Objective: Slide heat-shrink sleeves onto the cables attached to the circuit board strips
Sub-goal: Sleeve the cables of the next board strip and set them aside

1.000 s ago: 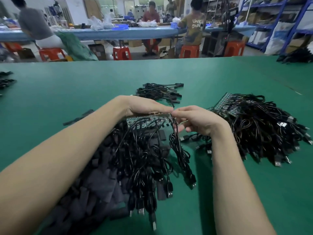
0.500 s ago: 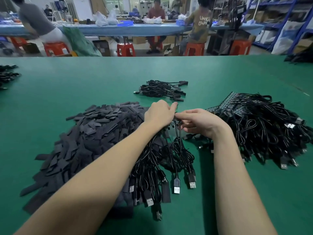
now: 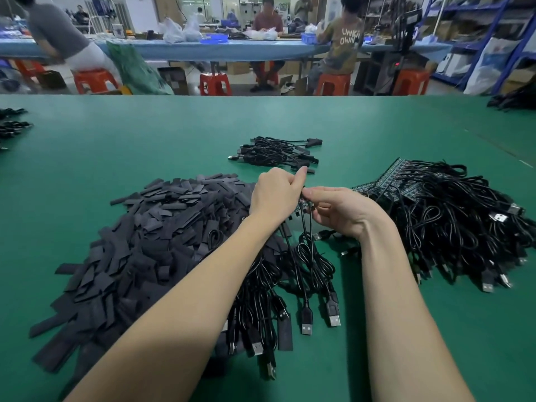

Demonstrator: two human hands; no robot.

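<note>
Heat-shrink sleeves [image 3: 150, 227] heaped at nine o'clock of the hands, on the green counter [image 3: 116, 146], none visibly pinched right now. Left hand [image 3: 277, 195] curled, fingers [image 3: 298, 175] clenched down onto the end of a circuit board strip [image 3: 304, 203]; only a sliver of the strip showing between the two hands. Right hand [image 3: 339, 211] curled too, thumb and forefinger pinching at the strip's near end or at a cable root there; cannot tell which. Cables [image 3: 307, 256] hanging from the strip toward six o'clock, USB plugs [image 3: 306, 324] fanned on the counter.

Changed over the last second: strip no longer held flat and broadside with its full length visible, now turned end-on and gathered inside the left grip; left forearm swung off the sleeve heap, leaving it uncovered; hands drawn tighter together at the strip's end. Judged a regrip to single out one cable before threading, not a sleeve going on yet. Next step probably fetching a sleeve from nine o'clock.

Further out: at three o'clock, a large stack of strips with cables [image 3: 452, 216], seemingly waiting. At twelve o'clock, a small bundle of cables [image 3: 275, 152], possibly finished. Beyond the counter, red stools [image 3: 214, 84] and seated people.
</note>
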